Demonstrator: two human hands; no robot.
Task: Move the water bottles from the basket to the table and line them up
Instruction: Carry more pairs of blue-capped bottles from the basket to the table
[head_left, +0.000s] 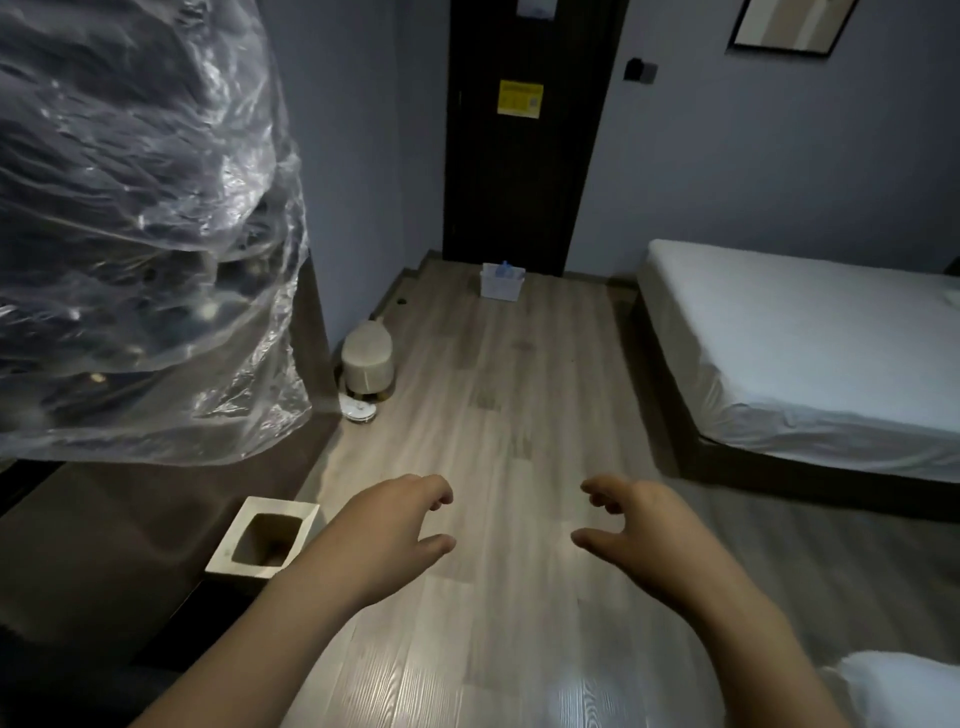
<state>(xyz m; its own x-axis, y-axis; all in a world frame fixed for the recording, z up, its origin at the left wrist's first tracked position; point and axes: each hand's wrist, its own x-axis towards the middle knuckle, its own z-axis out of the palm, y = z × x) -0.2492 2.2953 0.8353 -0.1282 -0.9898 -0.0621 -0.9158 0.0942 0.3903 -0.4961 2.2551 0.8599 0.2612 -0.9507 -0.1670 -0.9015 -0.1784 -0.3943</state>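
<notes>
Two hands: left hand, right hand empty, loosely curled, ready to grasp.
Basket: on floor by door, well apart.
Bottles: blue tops inside it.

Nothing readable tbh, the yellow sticker on the door far past the left hand is blur.

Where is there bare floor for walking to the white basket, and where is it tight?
The wood-plank floor runs bare to the white basket, between the white-sheeted bed and round beige stool. Crowded left: stool, plastic-wrapped dark bundle.
</notes>
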